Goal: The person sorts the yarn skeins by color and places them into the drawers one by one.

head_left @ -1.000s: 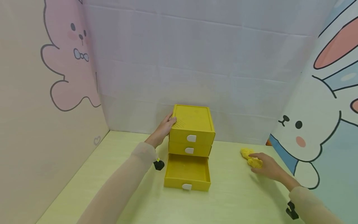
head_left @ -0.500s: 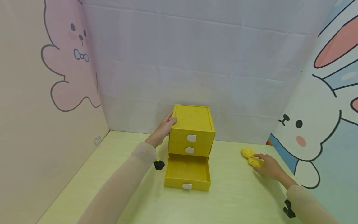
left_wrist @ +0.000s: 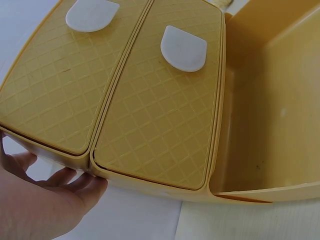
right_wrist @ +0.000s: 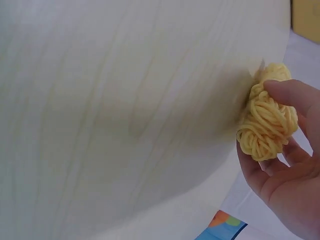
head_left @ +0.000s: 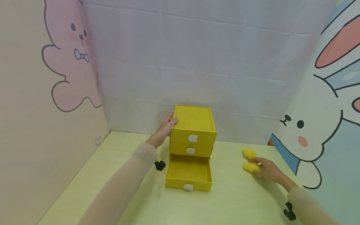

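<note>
A yellow drawer cabinet point(head_left: 194, 118) stands against the back wall, its bottom drawer point(head_left: 188, 168) pulled out with a bare floor. On the cabinet's left side rests my left hand point(head_left: 163, 131), thumb over the top edge and fingertips against the side wall, as the left wrist view shows. To the right, my right hand point(head_left: 267, 170) grips a bundle of yellow yarn point(head_left: 251, 167) between thumb and fingers; in the right wrist view its looped strands point(right_wrist: 267, 122) are plain. A second yellow yarn bundle point(head_left: 249, 153) lies just behind it on the table.
The pale table point(head_left: 225, 200) is bounded by a white back wall point(head_left: 197, 62) and side walls printed with a pink bear point(head_left: 70, 62) and a white rabbit point(head_left: 309, 134). The two upper drawers, with white tabs point(head_left: 192, 138), are closed.
My right hand has drawn the nearer yarn bundle slightly left and toward me, so a gap now shows between the two bundles. The left hand and cabinet have stayed put.
</note>
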Demonstrator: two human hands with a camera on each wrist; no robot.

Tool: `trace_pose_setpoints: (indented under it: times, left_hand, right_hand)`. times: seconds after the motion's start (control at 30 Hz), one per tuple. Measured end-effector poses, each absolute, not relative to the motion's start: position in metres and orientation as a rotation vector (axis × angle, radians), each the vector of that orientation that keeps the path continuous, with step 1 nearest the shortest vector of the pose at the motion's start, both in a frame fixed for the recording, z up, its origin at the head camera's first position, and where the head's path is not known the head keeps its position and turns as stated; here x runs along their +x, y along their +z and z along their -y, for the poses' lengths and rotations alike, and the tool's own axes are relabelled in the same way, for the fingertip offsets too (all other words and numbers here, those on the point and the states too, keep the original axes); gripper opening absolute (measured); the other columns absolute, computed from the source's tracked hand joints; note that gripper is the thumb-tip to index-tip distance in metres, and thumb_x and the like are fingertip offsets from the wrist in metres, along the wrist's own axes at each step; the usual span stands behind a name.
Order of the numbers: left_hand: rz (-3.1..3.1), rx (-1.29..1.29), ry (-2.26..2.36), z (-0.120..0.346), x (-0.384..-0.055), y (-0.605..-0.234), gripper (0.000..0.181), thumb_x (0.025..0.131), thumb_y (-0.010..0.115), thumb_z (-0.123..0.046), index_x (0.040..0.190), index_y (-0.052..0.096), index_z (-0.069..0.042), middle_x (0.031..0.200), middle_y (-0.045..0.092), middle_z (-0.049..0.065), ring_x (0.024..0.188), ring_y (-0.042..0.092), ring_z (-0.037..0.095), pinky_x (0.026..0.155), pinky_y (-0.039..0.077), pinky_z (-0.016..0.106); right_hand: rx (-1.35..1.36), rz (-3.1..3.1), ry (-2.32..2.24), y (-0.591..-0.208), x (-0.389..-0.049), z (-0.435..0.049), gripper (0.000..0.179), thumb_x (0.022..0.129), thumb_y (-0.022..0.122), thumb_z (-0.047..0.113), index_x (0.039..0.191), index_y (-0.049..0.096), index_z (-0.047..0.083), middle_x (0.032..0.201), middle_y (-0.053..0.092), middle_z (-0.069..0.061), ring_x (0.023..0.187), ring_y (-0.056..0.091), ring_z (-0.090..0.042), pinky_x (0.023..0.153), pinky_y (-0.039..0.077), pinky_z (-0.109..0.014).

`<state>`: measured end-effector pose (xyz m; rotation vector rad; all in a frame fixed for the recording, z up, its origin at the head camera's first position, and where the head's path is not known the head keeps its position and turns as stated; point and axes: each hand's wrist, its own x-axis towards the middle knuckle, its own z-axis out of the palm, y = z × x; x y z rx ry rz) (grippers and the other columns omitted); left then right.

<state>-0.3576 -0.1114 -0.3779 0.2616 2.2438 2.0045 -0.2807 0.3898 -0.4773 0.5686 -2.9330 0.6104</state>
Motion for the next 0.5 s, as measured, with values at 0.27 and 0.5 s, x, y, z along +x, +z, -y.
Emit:
trace_pose_setpoints:
  times: [0.27,0.5]
  left_hand:
    - [-2.236,0.263,1.999,0.112,-0.360,-0.380,0.068,0.113,0.044,-0.049,0.172,0.013,-0.034,0.176,0.024,0.005,0.153,0.038,0.033,0.124,0.032,0.058]
    - [-2.237,0.276,2.000,0.112,-0.360,-0.381,0.068,0.114,0.044,-0.048,0.172,0.014,-0.033,0.175,0.026,0.005,0.152,0.041,0.033,0.124,0.032,0.058]
  right_hand:
    - [0.787,2.844,0.648,-0.460,-0.272,-0.354,0.046,0.088,0.085,0.008,0.132,0.071,0.003,0.132,0.071,-0.016,0.119,0.065,-0.043,0.094,0.059,-0.048]
    - [0.967,2.764,0.726,-0.439,-0.262,-0.310,0.045,0.090,0.083,0.006,0.134,0.070,0.004,0.130,0.072,-0.009,0.117,0.067,-0.034,0.096,0.058,-0.046]
